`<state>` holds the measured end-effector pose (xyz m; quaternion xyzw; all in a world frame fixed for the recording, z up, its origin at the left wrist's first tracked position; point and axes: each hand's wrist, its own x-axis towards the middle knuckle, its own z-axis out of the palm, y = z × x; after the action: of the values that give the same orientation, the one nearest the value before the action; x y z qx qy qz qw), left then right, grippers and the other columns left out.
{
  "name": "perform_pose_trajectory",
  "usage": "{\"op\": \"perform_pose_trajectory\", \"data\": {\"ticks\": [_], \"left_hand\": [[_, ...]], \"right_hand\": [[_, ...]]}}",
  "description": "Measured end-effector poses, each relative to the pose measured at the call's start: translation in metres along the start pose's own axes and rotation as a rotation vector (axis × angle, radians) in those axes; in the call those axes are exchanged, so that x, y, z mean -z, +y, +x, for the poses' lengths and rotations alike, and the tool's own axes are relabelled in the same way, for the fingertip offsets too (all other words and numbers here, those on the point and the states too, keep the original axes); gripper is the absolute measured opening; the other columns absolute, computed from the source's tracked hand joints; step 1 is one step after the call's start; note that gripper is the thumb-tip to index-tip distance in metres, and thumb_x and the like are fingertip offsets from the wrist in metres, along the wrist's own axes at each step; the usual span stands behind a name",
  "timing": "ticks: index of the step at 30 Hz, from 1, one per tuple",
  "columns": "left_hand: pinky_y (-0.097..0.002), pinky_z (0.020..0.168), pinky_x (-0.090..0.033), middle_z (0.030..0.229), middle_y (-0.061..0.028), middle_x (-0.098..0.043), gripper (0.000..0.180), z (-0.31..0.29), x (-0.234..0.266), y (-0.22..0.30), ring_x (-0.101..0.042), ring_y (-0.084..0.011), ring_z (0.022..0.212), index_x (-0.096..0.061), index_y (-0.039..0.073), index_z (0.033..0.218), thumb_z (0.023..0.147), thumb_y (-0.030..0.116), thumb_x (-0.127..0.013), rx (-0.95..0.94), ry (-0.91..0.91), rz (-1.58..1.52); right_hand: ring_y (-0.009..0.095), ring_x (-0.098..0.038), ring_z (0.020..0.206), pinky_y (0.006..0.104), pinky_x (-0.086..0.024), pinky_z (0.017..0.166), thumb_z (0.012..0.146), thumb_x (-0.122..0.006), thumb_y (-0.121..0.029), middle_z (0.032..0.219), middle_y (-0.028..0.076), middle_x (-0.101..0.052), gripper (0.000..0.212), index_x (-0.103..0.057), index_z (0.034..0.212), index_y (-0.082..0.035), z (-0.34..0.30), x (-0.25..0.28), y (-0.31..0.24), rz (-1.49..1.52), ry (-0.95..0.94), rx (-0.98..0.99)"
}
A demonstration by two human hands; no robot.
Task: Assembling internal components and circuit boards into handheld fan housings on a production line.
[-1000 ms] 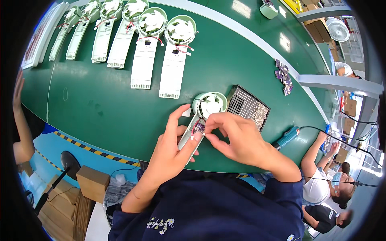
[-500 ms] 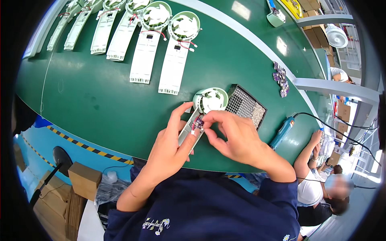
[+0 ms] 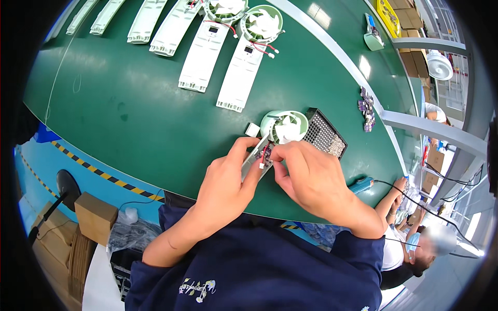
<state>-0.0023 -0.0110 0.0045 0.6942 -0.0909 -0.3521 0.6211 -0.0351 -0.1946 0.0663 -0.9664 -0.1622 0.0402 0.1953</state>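
Note:
A pale green handheld fan (image 3: 284, 127) with white blades lies in front of me, its open handle shell (image 3: 250, 165) pointing toward me. My left hand (image 3: 224, 176) grips this shell from the left, thumb and fingers on either side. Inside the shell sits a small purple circuit board (image 3: 266, 152), with red wires and a white plug (image 3: 261, 166) by my left thumb. From the right, my right hand (image 3: 314, 176) has thumb and forefinger closed at the board's edge. Its fingertips partly hide the board. A small white block (image 3: 252, 129) rests left of the fan head.
Several similar fan housings (image 3: 240, 75) line the green table (image 3: 140, 109) at the far left. A black perforated tray (image 3: 322, 129) with small metal pieces stands beside the fan. Further right are purple circuit boards (image 3: 366, 109) and a teal electric screwdriver (image 3: 361, 185). Another person (image 3: 397, 243) works at right.
The view has shifted, so the table items sit differently in the picture. The handle shell looks tilted more onto its side, and the white block shows more fully. Both hands stay at the shell.

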Motion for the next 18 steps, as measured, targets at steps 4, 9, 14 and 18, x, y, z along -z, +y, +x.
{"op": "perform_pose_trajectory", "data": {"ticks": [4, 9, 14, 18], "left_hand": [[-0.0305, 0.052, -0.050, 0.086, -0.0102, -0.071, 0.031, -0.002, 0.002, -0.001, -0.068, -0.0169, 0.061, -0.052, -0.001, 0.132, 0.102, 0.005, -0.058, -0.014, -0.033, 0.066], [-0.0500, 0.061, -0.049, 0.074, -0.0203, -0.068, 0.030, -0.001, -0.003, -0.003, -0.068, -0.0414, 0.067, -0.054, -0.001, 0.125, 0.098, 0.008, -0.063, -0.054, 0.026, 0.030], [-0.0519, 0.061, -0.050, 0.073, -0.0212, -0.067, 0.026, 0.000, -0.003, -0.004, -0.067, -0.0432, 0.066, -0.054, 0.000, 0.121, 0.099, 0.010, -0.063, -0.116, 0.047, 0.063], [-0.0529, 0.062, -0.050, 0.072, -0.0214, -0.067, 0.025, -0.001, -0.003, -0.005, -0.067, -0.0440, 0.067, -0.054, 0.000, 0.121, 0.100, 0.010, -0.062, -0.133, 0.059, 0.050]], "right_hand": [[0.029, -0.064, 0.070, 0.0406, -0.051, 0.056, 0.078, -0.077, 0.003, 0.083, 0.008, -0.062, 0.032, -0.058, 0.102, -0.004, 0.003, 0.002, -0.002, -0.019, -0.030, -0.012], [0.030, -0.064, 0.071, 0.0407, -0.051, 0.058, 0.078, -0.076, 0.003, 0.082, 0.009, -0.061, 0.030, -0.057, 0.101, -0.003, 0.005, 0.002, -0.012, -0.056, -0.067, -0.074], [0.031, -0.064, 0.073, 0.0415, -0.051, 0.060, 0.077, -0.074, 0.004, 0.083, 0.009, -0.061, 0.029, -0.056, 0.099, -0.003, 0.009, 0.007, -0.017, -0.075, -0.104, -0.105], [0.032, -0.063, 0.076, 0.0431, -0.050, 0.061, 0.075, -0.073, 0.004, 0.085, 0.010, -0.060, 0.030, -0.056, 0.098, -0.003, 0.010, 0.008, -0.022, -0.136, -0.163, -0.092]]}}
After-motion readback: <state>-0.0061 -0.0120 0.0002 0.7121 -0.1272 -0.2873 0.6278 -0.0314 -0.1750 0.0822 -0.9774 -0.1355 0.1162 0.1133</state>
